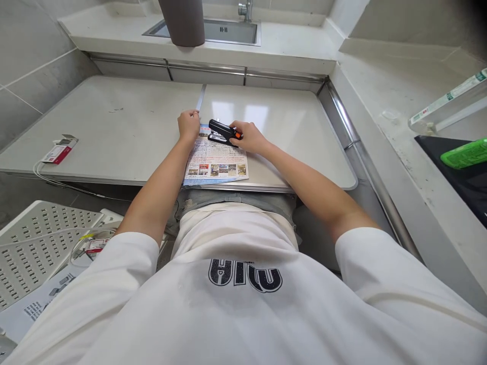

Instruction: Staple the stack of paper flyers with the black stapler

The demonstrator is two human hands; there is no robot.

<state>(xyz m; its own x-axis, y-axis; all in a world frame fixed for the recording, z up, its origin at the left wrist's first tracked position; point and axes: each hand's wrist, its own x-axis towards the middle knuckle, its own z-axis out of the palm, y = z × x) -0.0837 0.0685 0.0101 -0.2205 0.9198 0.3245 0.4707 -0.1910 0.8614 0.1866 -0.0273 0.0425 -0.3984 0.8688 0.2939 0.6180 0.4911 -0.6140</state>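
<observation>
My right hand (249, 137) is closed around a black stapler (223, 133) with a small orange part near its rear end. The stapler lies over the upper part of a printed leaflet (216, 157), its front pointing left towards my left hand. Rows of text and a strip of small pictures cover the leaflet, which lies flat on the table near its front edge. My left hand (189, 125) is closed beside the leaflet's upper left corner; whatever its fingers hold is hidden.
A folding table (297, 132) has a pale centre seam (202, 96). On its left stands a small red-and-white box (60, 150) near a white cable (57, 177). Behind are a brown container (184, 23) and a sink (236, 33). A green object (466, 153) lies on the right counter.
</observation>
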